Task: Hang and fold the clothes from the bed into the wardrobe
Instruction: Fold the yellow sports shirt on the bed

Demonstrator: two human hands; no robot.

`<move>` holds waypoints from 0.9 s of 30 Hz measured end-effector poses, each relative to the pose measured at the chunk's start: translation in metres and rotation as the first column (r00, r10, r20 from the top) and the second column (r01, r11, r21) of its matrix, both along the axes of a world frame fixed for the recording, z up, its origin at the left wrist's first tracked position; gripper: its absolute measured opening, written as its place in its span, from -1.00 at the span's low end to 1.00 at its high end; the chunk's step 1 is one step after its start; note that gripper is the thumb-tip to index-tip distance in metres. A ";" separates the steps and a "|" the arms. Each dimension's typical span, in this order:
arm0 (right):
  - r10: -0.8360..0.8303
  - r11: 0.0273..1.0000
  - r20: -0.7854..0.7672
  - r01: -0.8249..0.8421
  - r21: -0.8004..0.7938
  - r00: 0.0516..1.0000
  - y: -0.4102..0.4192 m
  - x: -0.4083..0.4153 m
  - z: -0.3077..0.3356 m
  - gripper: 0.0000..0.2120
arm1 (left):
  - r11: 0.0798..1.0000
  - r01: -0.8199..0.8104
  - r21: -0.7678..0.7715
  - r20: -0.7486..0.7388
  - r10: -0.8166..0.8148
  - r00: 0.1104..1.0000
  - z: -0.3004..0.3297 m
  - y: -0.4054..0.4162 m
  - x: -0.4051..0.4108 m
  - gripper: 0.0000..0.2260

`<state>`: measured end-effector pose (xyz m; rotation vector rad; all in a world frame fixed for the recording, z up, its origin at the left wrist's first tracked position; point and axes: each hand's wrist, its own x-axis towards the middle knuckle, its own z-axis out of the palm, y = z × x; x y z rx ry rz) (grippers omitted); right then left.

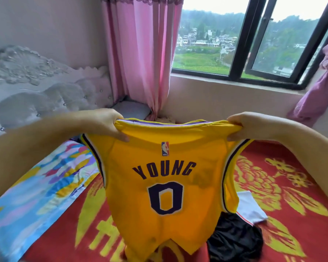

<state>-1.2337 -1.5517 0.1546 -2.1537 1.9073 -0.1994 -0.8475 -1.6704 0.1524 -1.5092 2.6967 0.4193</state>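
Your left hand [104, 122] and right hand [240, 127] each pinch a shoulder of the yellow jersey [165, 178]; black garment [235, 241] and white garment [251, 208] left on bed [292, 186], nothing stored yet.

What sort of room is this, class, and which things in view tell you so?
Most likely a home bedroom: a bed with a red and gold bedspread, a tufted headboard against the wall, and pink curtains beside a window.
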 end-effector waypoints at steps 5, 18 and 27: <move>-0.257 0.964 -0.068 0.250 -0.096 0.964 -0.053 0.001 -0.017 -0.88 | 0.983 -0.158 -0.090 0.039 0.162 0.986 -0.016 -0.059 0.013 -0.67; -0.471 0.412 0.420 0.615 -0.672 0.775 -0.196 0.043 0.026 -0.81 | 0.914 -0.330 -0.237 -0.872 -0.050 0.488 0.028 -0.204 -0.001 -0.71; -0.237 0.851 0.732 0.499 -0.160 0.639 -0.150 0.054 -0.010 -0.67 | 0.982 0.177 0.058 -0.902 -0.024 0.430 -0.031 -0.161 0.057 -0.88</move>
